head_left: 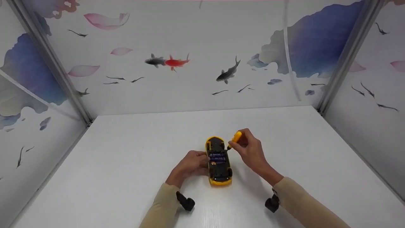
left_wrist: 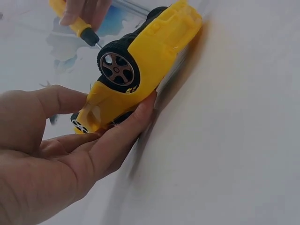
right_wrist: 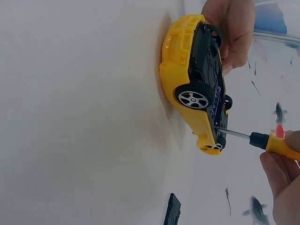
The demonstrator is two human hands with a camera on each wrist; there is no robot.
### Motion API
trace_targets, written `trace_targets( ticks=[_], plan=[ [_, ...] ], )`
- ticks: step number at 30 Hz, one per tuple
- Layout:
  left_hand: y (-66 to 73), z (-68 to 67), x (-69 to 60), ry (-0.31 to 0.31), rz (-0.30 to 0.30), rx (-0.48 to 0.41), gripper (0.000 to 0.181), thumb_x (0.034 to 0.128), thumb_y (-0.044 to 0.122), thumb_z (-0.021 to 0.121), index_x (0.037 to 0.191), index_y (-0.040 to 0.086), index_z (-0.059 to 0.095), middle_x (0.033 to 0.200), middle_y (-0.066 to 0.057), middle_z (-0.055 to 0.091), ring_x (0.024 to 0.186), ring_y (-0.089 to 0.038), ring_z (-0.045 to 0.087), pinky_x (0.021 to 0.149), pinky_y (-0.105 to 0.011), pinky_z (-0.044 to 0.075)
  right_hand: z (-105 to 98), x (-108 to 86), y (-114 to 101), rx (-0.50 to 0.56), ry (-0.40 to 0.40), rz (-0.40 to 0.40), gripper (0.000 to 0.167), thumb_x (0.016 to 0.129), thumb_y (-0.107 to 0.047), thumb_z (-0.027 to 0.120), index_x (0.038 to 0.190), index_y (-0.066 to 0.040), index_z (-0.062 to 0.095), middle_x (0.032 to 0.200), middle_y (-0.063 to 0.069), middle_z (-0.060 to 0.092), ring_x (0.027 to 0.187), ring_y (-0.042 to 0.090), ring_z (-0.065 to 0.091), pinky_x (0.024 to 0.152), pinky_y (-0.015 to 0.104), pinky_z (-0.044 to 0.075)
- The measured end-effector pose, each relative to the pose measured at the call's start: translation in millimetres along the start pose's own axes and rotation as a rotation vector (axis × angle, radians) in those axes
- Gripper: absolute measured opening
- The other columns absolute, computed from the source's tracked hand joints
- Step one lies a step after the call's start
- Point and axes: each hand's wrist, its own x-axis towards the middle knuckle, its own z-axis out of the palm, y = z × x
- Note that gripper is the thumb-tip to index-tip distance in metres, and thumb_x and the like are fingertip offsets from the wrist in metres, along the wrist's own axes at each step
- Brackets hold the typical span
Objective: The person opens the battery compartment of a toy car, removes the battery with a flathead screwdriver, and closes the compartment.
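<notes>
Fish-patterned walls point(head_left: 190, 95) are bordering the far, left and right edges of a white counter point(head_left: 126, 174). Well inside those edges, a yellow toy car point(head_left: 219, 173) is being held underside up, one end facing the far edge, with two batteries point(head_left: 217, 159) showing in its underside. The left grip point(head_left: 193, 163) is clasping the car from the side nearer the left edge. The right grip point(head_left: 250, 151) is pinching a screwdriver point(head_left: 236, 137), whose tip is reaching the underside beside the batteries. A dark flat piece point(right_wrist: 172, 210) is lying apart from the car.
</notes>
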Motion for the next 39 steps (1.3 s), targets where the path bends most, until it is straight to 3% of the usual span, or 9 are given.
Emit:
trace_targets(
  ticks=[5, 12, 18, 25, 33, 39],
  plan=[
    [-0.8, -0.8, 0.0, 0.014, 0.003, 0.009, 0.04, 0.0944, 0.007, 0.051, 0.132, -0.005, 0.061, 0.121, -0.022, 0.07, 0.102, -0.029, 0.072, 0.082, -0.04, 0.062, -2, 1.6, 7, 0.11, -0.006, 0.099, 0.033, 0.092, -0.021, 0.074, 0.117, -0.009, 0.055, 0.101, 0.01, 0.065, 0.084, 0.019, 0.063, 0.073, 0.019, 0.056],
    [-1.3, 0.1, 0.1, -0.014, 0.005, 0.0, 0.041, 0.0964, 0.008, 0.051, 0.135, -0.005, 0.058, 0.125, -0.021, 0.068, 0.106, -0.03, 0.071, 0.085, -0.041, 0.061, -6, 2.6, 19, 0.321, -0.001, 0.297, 0.036, 0.094, -0.019, 0.071, 0.122, -0.009, 0.051, 0.111, 0.013, 0.065, 0.094, 0.016, 0.067, 0.087, 0.031, 0.061],
    [-0.5, 0.3, 0.5, -0.031, -0.001, -0.035, 0.043, 0.0975, 0.008, 0.051, 0.138, -0.005, 0.055, 0.13, -0.022, 0.066, 0.114, -0.032, 0.068, 0.09, -0.044, 0.06, -8, 3.5, 25, 0.392, 0.017, 0.37, 0.04, 0.094, -0.023, 0.07, 0.126, -0.008, 0.049, 0.115, 0.013, 0.062, 0.097, 0.015, 0.068, 0.088, 0.027, 0.06],
    [-1.0, -1.7, 0.0, -0.036, -0.023, -0.05, 0.047, 0.0975, 0.007, 0.051, 0.143, -0.004, 0.05, 0.134, -0.022, 0.063, 0.118, -0.033, 0.066, 0.093, -0.045, 0.058, -14, 2.6, 37, 0.545, 0.031, 0.501, 0.042, 0.097, -0.018, 0.066, 0.131, -0.007, 0.044, 0.122, 0.013, 0.06, 0.097, 0.008, 0.07, 0.089, 0.022, 0.058],
    [-3.0, -3.8, 1.1, -0.054, -0.024, -0.068, 0.046, 0.0964, 0.005, 0.051, 0.142, -0.002, 0.052, 0.131, -0.021, 0.065, 0.118, -0.033, 0.066, 0.092, -0.045, 0.059, -18, 3.3, 37, 0.572, 0.019, 0.571, 0.051, 0.097, -0.021, 0.065, 0.138, -0.007, 0.04, 0.133, 0.017, 0.054, 0.102, 0.01, 0.069, 0.091, 0.023, 0.057],
    [-1.1, -2.2, 0.9, -0.035, -0.027, -0.05, 0.047, 0.0944, 0.007, 0.054, 0.141, 0.0, 0.054, 0.128, -0.019, 0.067, 0.114, -0.031, 0.068, 0.09, -0.043, 0.06, -22, 5.3, 31, 0.565, 0.018, 0.556, 0.05, 0.096, -0.019, 0.066, 0.137, -0.006, 0.041, 0.13, 0.016, 0.056, 0.102, 0.01, 0.07, 0.091, 0.023, 0.057]
  ],
)
